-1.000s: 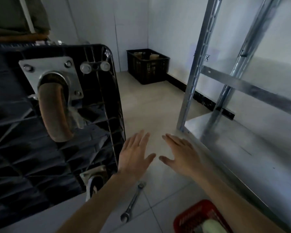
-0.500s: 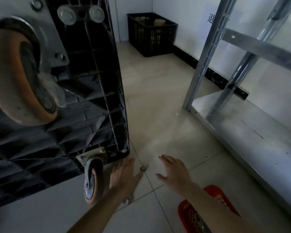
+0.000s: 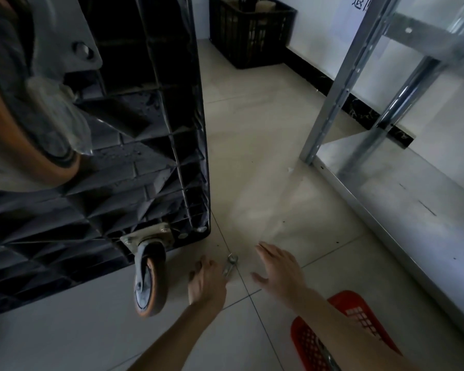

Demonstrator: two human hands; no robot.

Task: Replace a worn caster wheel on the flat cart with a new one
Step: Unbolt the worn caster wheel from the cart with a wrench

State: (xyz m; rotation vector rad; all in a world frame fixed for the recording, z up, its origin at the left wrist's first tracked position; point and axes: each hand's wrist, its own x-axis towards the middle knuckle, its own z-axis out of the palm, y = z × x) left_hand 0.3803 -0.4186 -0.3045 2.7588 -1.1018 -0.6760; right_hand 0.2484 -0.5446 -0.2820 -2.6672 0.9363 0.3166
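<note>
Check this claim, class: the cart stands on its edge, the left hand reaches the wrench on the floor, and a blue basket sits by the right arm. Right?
One detail is wrong: the basket is red, not blue, as the head view shows. The cart does stand on edge, and the left hand is at the wrench on the floor.

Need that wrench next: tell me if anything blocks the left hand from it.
Nothing visible does. The left hand already lies on the wrench on the floor tiles, beside the lower caster wheel.
</note>
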